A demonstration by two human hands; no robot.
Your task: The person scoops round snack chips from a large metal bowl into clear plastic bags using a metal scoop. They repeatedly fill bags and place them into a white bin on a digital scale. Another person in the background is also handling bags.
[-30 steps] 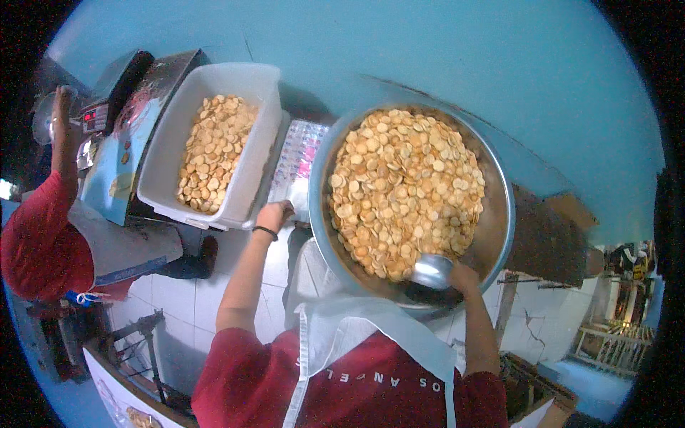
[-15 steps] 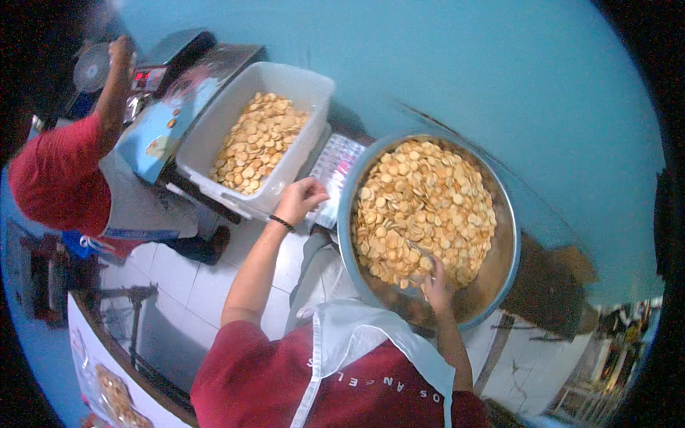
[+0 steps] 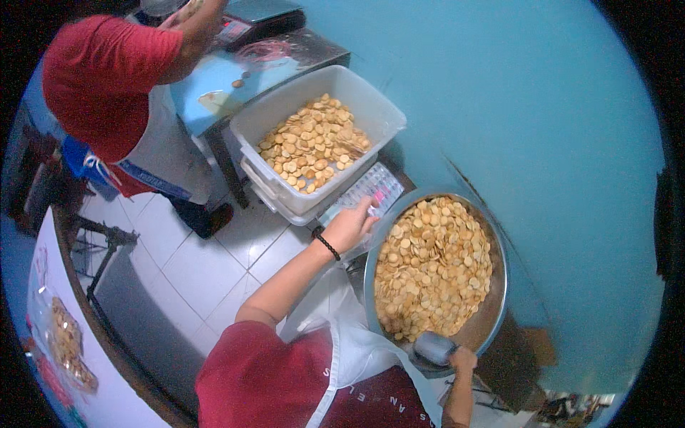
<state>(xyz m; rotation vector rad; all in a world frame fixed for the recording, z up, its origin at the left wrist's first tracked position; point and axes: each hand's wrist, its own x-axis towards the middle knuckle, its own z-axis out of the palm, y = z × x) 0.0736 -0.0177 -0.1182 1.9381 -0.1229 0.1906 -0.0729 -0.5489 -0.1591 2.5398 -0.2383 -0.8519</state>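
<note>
My right hand (image 3: 464, 359) is closed around the handle of a metal scoop (image 3: 434, 348), held over the near rim of a large round metal basin (image 3: 497, 314). Flat, round golden chips (image 3: 435, 264) fill much of the basin. Whether the scoop carries any chips cannot be made out. My left hand (image 3: 351, 227), with a dark beaded bracelet on the wrist, hovers by the basin's left rim. Its fingers are loosely bent and apart, with nothing visible in them. Just beyond its fingertips lies a stack of clear printed plastic bags (image 3: 374, 189).
A translucent plastic tub (image 3: 242, 125) with more chips stands at the left, stacked on another tub. Beyond it, a co-worker in a red shirt (image 3: 107, 78) stands by a table with a scale (image 3: 264, 18). At lower left, a filled clear bag (image 3: 68, 339) rests on a white surface.
My right hand has drawn the scoop out of the chips toward the basin's near rim. My left hand's fingers have loosened near the bags. The whole view has shifted, bringing the co-worker further in.
</note>
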